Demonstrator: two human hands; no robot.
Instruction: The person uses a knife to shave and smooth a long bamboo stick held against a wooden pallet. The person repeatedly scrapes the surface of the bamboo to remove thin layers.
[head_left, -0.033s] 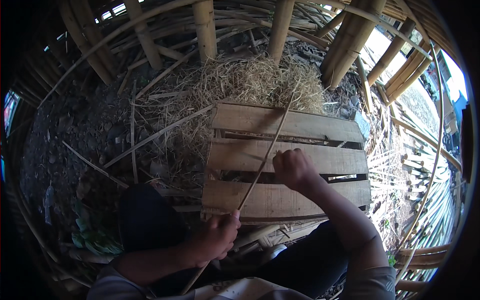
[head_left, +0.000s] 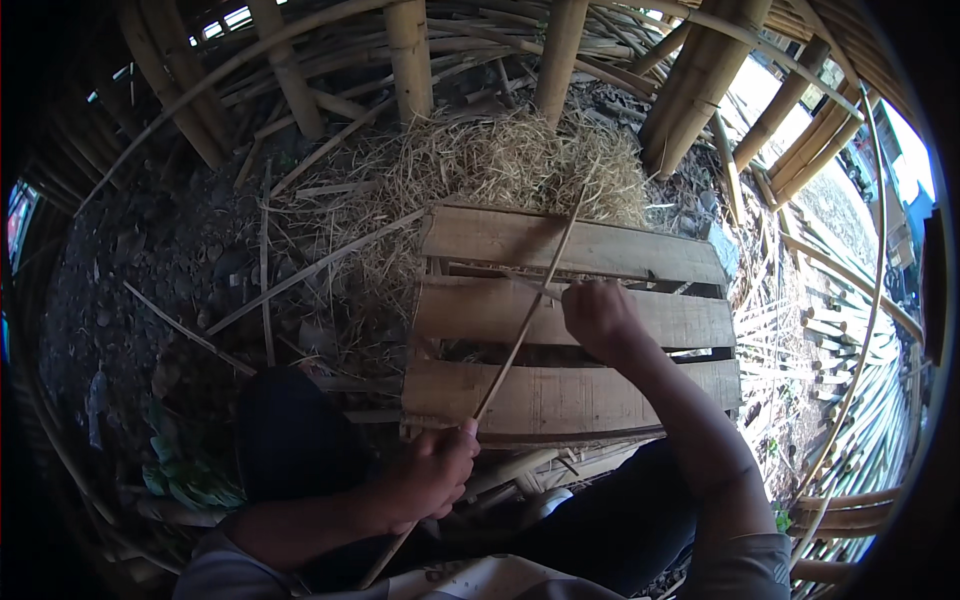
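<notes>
Steady stick (head_left: 515, 345) over slatted worktop (head_left: 560, 400) with left grip (head_left: 435, 475) closed round it; guide blade (head_left: 525, 281) shallowly with right grip (head_left: 600, 315) fisted round its end.

Findings: the 3 slats (head_left: 570, 402) were light brown, grained; the stick (head_left: 515, 340) was tan; straw (head_left: 490, 160), pale yellow; trousers (head_left: 300, 430), near-black; sleeve (head_left: 745, 565), grey.

A stick (head_left: 515, 350) slanted over the counter (head_left: 640, 395), far edge to near; shavings (head_left: 500, 160) lay behind, poles (head_left: 860, 390) beyond its right edge.
</notes>
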